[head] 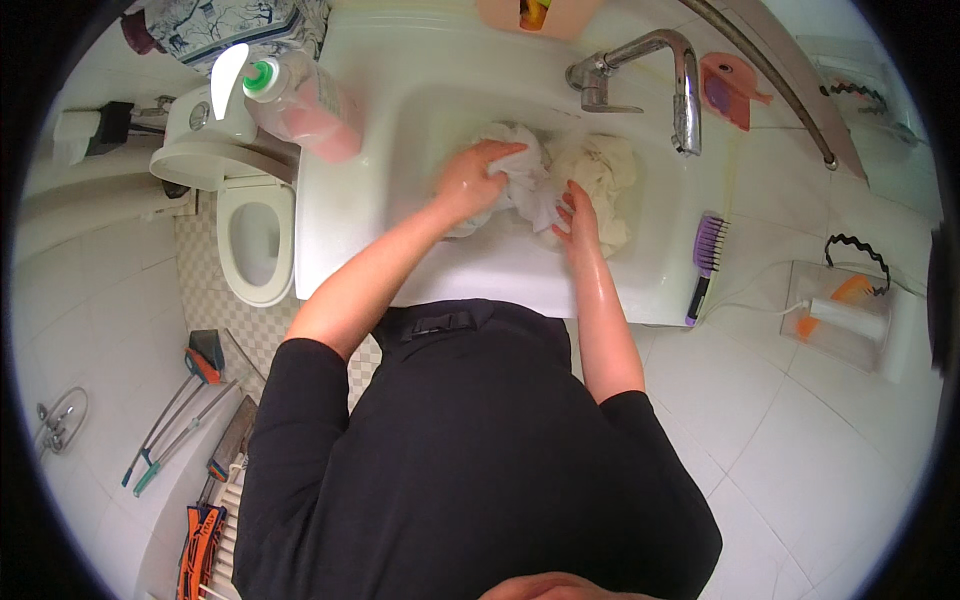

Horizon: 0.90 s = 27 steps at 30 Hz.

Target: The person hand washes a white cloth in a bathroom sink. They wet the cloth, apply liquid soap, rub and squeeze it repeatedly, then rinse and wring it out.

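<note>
In the white washbasin, a wet white cloth lies bunched in shallow, cloudy water. My left hand grips it from the left, with thumb and forefinger pointing right across its folds. My right hand is at the cloth's lower right end, fingers bent and spread; whether they pinch the fabric is not clear. Just beyond that hand, a cream-coloured cloth sits crumpled in the right part of the basin. A chrome faucet arches over the basin's back right corner.
A pump bottle of pink liquid stands on the basin's left ledge. A purple hairbrush lies along the right rim. Beyond the left side is a toilet. A clear box with a corded white device is at the right.
</note>
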{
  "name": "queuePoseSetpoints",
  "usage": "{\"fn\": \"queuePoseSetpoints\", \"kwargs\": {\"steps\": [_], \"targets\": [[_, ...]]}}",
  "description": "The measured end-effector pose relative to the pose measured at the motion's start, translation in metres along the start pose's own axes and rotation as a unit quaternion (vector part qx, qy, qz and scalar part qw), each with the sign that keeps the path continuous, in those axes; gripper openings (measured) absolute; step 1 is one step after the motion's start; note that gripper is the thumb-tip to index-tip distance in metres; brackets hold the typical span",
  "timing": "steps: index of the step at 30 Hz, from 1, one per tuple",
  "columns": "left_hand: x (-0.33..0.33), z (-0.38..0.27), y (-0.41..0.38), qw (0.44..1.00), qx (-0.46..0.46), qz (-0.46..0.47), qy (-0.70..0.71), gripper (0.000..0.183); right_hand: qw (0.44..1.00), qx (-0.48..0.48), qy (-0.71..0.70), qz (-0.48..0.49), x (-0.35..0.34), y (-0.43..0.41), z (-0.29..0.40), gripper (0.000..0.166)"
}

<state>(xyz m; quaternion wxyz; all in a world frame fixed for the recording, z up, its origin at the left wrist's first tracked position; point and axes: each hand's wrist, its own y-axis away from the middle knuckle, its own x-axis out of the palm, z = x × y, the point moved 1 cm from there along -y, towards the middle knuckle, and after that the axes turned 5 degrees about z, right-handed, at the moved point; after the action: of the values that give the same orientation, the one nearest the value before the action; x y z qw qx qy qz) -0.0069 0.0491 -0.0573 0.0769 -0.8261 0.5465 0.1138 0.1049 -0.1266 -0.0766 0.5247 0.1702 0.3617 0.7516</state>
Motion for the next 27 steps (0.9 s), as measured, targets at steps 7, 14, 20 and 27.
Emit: {"fn": "queuePoseSetpoints", "kwargs": {"steps": [7, 14, 20, 27], "targets": [[0.009, -0.098, 0.015, 0.988, 0.13, 0.072, -0.047, 0.049, 0.958, -0.026, -0.177, 0.222, 0.006, -0.013, 0.025, 0.062], [-0.004, -0.049, 0.007, 0.973, -0.067, 0.153, 0.157, 0.023, 0.846, -0.393, 0.333, -0.135, -0.021, 0.018, 0.075, 0.039], [0.006, -0.094, 0.017, 0.953, 0.049, 0.115, 0.276, 0.013, 0.824, -0.445, 0.347, 0.046, -0.042, 0.045, 0.069, 0.044], [0.01, -0.158, 0.018, 0.917, 0.219, 0.206, 0.263, 0.013, 0.867, -0.398, 0.192, 0.229, -0.024, 0.101, 0.076, 0.037]]}}
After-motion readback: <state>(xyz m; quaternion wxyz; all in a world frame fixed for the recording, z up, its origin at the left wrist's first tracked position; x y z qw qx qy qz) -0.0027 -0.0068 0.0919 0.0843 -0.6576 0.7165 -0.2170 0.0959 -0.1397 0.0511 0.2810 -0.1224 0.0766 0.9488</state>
